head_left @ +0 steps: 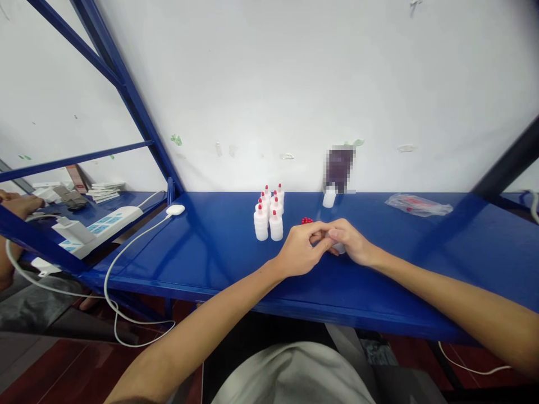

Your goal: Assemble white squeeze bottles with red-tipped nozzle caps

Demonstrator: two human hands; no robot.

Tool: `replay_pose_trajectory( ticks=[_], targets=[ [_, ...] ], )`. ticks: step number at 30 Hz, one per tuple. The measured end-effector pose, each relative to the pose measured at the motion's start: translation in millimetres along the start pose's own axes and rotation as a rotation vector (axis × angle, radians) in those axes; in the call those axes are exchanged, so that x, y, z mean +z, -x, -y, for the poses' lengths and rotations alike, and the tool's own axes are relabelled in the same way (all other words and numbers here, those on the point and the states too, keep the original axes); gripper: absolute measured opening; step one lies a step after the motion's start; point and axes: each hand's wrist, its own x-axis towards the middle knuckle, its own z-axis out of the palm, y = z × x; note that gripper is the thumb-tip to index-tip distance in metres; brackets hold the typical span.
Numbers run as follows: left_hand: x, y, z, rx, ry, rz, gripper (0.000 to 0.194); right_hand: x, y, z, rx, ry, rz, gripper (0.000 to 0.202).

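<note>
Right of the plain white, red-tipped squeeze bottles (268, 220), the right hand (351, 241) curls closed around a mostly hidden white bottle (339, 247); the left hand (305, 249), fingers bent, meets it, grip indeterminable

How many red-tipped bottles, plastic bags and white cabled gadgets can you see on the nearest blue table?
Red-tipped white bottles: 7 visible
Plastic bag: 1
White cabled gadget: 1
Total: 9 visible
Left out: red pieces (too bunched) and a white item mostly hidden by the left hand and right hand.
</note>
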Motion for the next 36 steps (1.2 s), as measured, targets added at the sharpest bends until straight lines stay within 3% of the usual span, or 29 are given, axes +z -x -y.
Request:
replay_pose_trajectory(
  ticks=[8,12,15,18,21,24,30,36],
  targets=[
    [0.6,-0.2,0.0,-0.047,0.12,0.042,0.035,-2.2,0.4,-4.5,-0.062,0.03,-0.004,0.057],
    [-3.7,-2.6,-3.2,0.0,0.068,-0.009,0.033,-4.0,1.0,-7.1,-0.098,0.068,-0.07,0.053],
    [-24.0,-3.9,-13.8,0.014,-0.056,-0.09,0.033,-6.5,0.1,-10.5,-0.093,0.094,-0.169,0.052],
    [-59.4,-3.8,-28.0,-0.005,-0.292,-0.142,0.031,-8.6,-2.7,-11.4,-0.046,0.103,-0.235,0.047],
    [-93.1,-3.5,-36.8,-0.112,-0.529,-0.166,0.031,-8.7,-5.2,-9.0,0.002,0.119,-0.241,0.042],
    [-109.4,-3.9,-37.2,-0.217,-0.608,-0.166,0.035,-7.7,-5.8,-7.3,0.007,0.128,-0.226,0.04],
    [-104.0,-5.4,-30.6,-0.335,-0.689,-0.066,0.034,-7.5,-5.2,-9.6,0.001,0.129,-0.217,0.039],
    [-99.5,-5.3,-26.3,-0.367,-0.715,-0.069,0.037,-7.2,-6.0,-7.7,0.007,0.147,-0.214,0.04]
  ],
)
